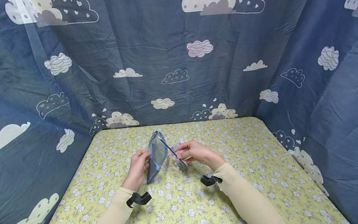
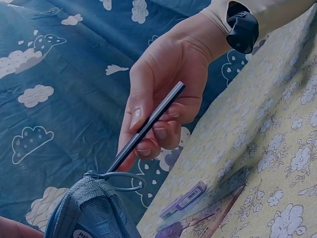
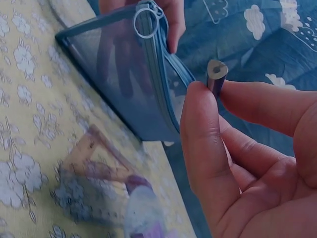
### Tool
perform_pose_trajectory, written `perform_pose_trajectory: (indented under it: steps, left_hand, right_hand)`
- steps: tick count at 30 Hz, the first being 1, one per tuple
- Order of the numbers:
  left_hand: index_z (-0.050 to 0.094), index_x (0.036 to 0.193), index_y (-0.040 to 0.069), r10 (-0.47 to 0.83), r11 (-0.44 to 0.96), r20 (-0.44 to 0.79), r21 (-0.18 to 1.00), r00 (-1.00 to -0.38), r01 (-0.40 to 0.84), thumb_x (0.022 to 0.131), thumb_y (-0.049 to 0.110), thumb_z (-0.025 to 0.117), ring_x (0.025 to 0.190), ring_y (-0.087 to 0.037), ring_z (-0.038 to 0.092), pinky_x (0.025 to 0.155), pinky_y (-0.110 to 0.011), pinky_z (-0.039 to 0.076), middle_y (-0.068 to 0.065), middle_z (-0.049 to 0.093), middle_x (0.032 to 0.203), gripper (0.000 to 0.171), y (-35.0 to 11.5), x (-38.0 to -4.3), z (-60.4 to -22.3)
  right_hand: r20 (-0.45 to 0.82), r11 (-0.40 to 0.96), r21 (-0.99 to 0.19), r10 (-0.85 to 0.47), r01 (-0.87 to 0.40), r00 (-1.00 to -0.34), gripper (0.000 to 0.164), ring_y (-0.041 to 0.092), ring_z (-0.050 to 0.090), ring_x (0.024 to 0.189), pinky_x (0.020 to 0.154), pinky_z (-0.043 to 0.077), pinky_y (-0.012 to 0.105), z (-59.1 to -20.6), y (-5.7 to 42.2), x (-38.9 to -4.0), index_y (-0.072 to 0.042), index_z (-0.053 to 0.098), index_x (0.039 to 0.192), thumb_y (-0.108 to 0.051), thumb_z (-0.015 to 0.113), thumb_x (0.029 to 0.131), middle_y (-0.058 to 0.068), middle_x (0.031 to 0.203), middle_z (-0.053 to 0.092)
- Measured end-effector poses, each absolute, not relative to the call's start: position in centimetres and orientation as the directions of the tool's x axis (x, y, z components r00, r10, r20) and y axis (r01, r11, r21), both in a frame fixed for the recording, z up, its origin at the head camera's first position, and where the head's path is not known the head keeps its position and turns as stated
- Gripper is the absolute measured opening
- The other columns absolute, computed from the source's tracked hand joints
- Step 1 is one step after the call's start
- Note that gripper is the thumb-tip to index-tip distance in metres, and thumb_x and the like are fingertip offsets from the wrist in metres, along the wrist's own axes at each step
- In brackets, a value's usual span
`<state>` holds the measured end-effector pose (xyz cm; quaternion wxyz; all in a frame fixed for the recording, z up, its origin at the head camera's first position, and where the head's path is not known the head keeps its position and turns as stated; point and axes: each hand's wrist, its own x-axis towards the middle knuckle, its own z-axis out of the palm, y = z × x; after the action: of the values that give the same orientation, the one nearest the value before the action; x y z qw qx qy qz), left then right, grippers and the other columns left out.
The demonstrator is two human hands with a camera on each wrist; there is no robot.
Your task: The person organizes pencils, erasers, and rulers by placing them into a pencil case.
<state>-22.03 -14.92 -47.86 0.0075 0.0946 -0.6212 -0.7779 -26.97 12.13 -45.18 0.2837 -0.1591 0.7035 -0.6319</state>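
A blue see-through zip pencil case (image 1: pixel 158 152) stands with its mouth unzipped, its ring-shaped zip pull (image 3: pixel 147 23) hanging at one end. My left hand (image 1: pixel 138 167) grips the case by its left side; in the right wrist view some of its fingers show through the clear wall. Between thumb and fingertips my right hand (image 1: pixel 195 152) pinches a dark pencil (image 2: pixel 148 123), held slanting. The pencil's far end reaches the case's mouth in the head view. Its flat near end (image 3: pixel 217 69) points toward the right wrist camera.
On the flowered yellow cloth (image 1: pixel 240 174), beside the case, lie a clear triangular set square (image 3: pixel 94 158) and a small purple-and-white packaged item (image 2: pixel 183 199). Other clear and purple pieces overlap there. Blue cloud-patterned curtains (image 1: pixel 156 62) stand behind and at both sides.
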Motion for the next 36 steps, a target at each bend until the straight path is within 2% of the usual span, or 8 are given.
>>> perform_pose_trajectory:
  steps: [20,27,32,36]
  left_hand:
    - [0.057,0.092,0.003,-0.131,-0.223,-0.141,0.969,-0.981,-0.110,0.098,0.011,0.061,0.101,-0.025,0.051,0.089,-0.046,0.038,-0.009,0.053,0.107,0.011,-14.7,-21.9,-47.6]
    - [0.057,0.092,0.004,-0.131,-0.232,-0.154,0.965,-0.979,-0.120,0.098,0.011,0.061,0.103,-0.026,0.051,0.089,-0.045,0.037,-0.007,0.053,0.108,0.010,-14.7,-21.9,-47.3]
    - [0.058,0.093,0.004,-0.126,-0.219,-0.161,0.967,-0.979,-0.131,0.098,0.012,0.061,0.106,-0.027,0.050,0.091,-0.046,0.037,-0.007,0.053,0.109,0.010,-14.7,-21.9,-47.4]
    - [0.057,0.093,0.004,-0.122,-0.211,-0.167,0.968,-0.978,-0.138,0.099,0.013,0.060,0.106,-0.025,0.051,0.093,-0.048,0.036,-0.006,0.052,0.111,0.010,-14.7,-22.1,-47.5]
  right_hand:
    - [-0.212,0.126,-0.977,-0.583,0.171,-0.784,0.041,0.017,0.062,0.076,0.068,0.056,0.031,-44.7,10.2,-27.5,-0.007,0.064,0.133,-0.010,0.072,0.093,0.014,0.107,0.069]
    - [-0.200,0.135,-0.979,-0.572,0.150,-0.795,0.041,0.017,0.065,0.074,0.069,0.057,0.033,-44.0,9.3,-27.9,-0.006,0.064,0.133,-0.010,0.072,0.093,0.014,0.100,0.071]
    - [-0.199,0.131,-0.980,-0.564,0.151,-0.801,0.042,0.017,0.068,0.073,0.071,0.058,0.034,-43.7,8.4,-27.8,-0.005,0.064,0.132,-0.009,0.074,0.092,0.019,0.104,0.071]
    - [-0.198,0.138,-0.980,-0.557,0.145,-0.807,0.040,0.018,0.069,0.072,0.075,0.059,0.039,-43.8,7.7,-27.7,-0.005,0.065,0.131,-0.008,0.074,0.092,0.019,0.106,0.070]
